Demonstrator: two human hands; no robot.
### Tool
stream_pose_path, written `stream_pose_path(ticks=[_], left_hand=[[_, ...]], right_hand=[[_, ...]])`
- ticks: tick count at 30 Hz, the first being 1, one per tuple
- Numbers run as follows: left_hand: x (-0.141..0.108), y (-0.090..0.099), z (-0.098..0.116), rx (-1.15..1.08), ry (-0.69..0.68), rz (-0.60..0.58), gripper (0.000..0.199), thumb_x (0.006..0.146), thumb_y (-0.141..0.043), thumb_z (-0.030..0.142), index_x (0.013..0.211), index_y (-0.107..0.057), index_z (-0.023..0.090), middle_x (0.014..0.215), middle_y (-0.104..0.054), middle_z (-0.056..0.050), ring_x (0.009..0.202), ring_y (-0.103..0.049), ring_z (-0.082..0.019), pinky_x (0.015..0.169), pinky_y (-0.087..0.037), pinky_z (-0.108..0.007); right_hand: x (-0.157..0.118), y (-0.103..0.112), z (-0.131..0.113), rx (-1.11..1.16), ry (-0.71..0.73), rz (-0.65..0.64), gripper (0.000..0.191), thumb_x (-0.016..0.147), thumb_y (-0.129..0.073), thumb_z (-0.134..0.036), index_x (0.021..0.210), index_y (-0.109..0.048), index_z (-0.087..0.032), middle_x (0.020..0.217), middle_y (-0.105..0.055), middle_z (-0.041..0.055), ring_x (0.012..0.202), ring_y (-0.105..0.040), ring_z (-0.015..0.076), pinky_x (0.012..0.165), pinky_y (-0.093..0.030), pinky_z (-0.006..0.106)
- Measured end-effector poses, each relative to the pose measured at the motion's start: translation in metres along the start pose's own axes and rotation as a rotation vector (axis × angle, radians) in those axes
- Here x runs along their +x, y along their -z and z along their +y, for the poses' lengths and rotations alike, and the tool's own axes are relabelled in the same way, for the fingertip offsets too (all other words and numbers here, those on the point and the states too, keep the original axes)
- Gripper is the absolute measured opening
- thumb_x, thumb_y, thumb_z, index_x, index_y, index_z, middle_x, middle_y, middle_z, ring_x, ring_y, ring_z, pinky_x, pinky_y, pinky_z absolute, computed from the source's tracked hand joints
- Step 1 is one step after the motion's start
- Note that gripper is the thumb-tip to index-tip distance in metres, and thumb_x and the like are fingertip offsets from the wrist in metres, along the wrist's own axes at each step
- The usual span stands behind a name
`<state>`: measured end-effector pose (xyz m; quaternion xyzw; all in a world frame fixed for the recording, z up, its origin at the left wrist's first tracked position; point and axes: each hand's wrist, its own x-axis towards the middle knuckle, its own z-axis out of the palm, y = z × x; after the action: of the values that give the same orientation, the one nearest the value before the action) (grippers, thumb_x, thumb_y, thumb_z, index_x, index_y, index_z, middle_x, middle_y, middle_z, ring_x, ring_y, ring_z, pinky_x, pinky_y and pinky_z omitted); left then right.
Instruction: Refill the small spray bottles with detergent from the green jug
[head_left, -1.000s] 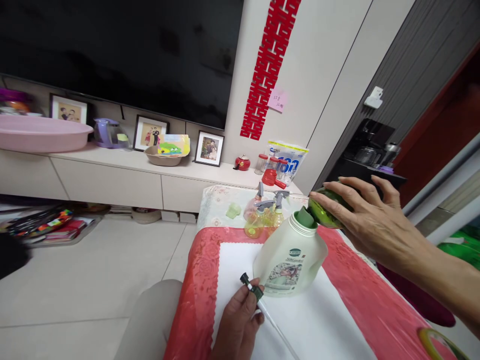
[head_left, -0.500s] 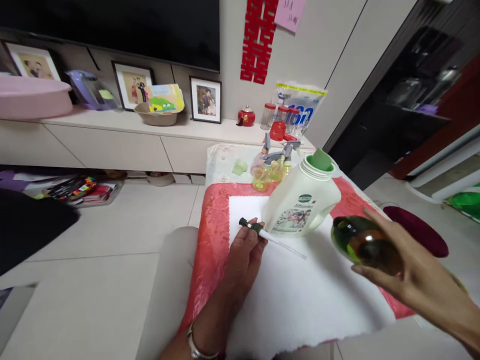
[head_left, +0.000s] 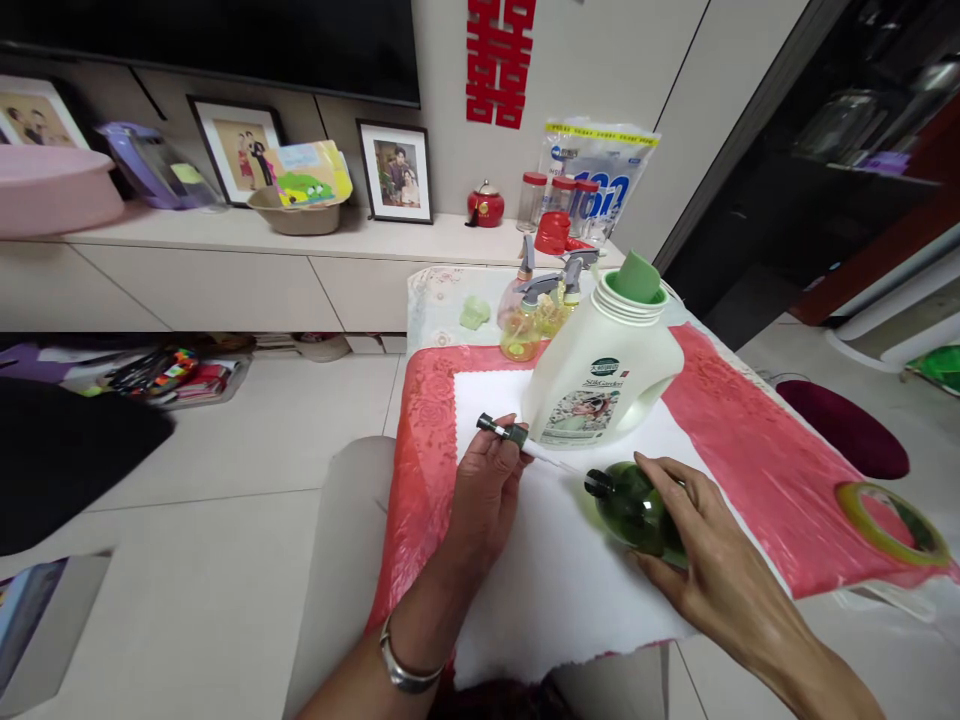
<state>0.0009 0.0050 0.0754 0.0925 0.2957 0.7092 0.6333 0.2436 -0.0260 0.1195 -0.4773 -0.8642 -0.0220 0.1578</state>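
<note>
My left hand (head_left: 491, 480) pinches a dark green pump dispenser head (head_left: 514, 434), its white stem and thin tube pointing right. The fingers of my right hand (head_left: 694, 530) wrap round a clear green bottle (head_left: 634, 505). That bottle is tilted, its black neck (head_left: 598, 483) facing left toward the tube. The tube's far end lies near the neck; whether it has entered I cannot tell. Just behind both hands stands a large pale detergent jug (head_left: 581, 375), with a green piece (head_left: 637, 278) sitting in its uncapped mouth.
Several spray bottles (head_left: 523, 330) stand behind the jug, beside a pale green lump (head_left: 474, 312). Under my hands a white sheet (head_left: 570, 590) covers part of the red tablecloth (head_left: 424, 450). A tape roll (head_left: 851, 500) lies at the table's right edge.
My right hand has brought the green bottle left, close to the pump's tube, and its neck now faces the tube. My left hand keeps hold of the pump head. The view has shifted slightly.
</note>
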Motion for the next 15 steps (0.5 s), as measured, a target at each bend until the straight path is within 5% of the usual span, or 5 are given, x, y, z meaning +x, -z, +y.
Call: stream_pose_path(ticks=[8, 15], left_hand=[[-0.006, -0.005, -0.004, 0.032, 0.026, -0.104, 0.045, 0.056, -0.098, 0.029, 0.096, -0.078, 0.019, 0.088, -0.075, 0.0, 0.084, -0.066, -0.012, 0.083, -0.05, -0.027], [-0.007, 0.0, -0.009, 0.096, 0.002, -0.185, 0.042, 0.063, -0.094, 0.029, 0.102, -0.079, 0.02, 0.091, -0.077, -0.001, 0.092, -0.066, -0.016, 0.097, -0.045, -0.035]], right_hand=[[0.015, -0.006, -0.024, 0.024, 0.04, 0.047, 0.067, 0.105, -0.044, -0.051, 0.161, -0.026, -0.02, 0.145, -0.044, 0.0119, 0.127, -0.047, 0.0272, 0.092, -0.055, 0.044], [0.02, -0.011, -0.036, 0.034, 0.07, 0.106, 0.064, 0.106, -0.044, -0.055, 0.157, -0.031, -0.018, 0.144, -0.045, 0.0137, 0.128, -0.047, 0.0291, 0.092, -0.05, 0.049]])
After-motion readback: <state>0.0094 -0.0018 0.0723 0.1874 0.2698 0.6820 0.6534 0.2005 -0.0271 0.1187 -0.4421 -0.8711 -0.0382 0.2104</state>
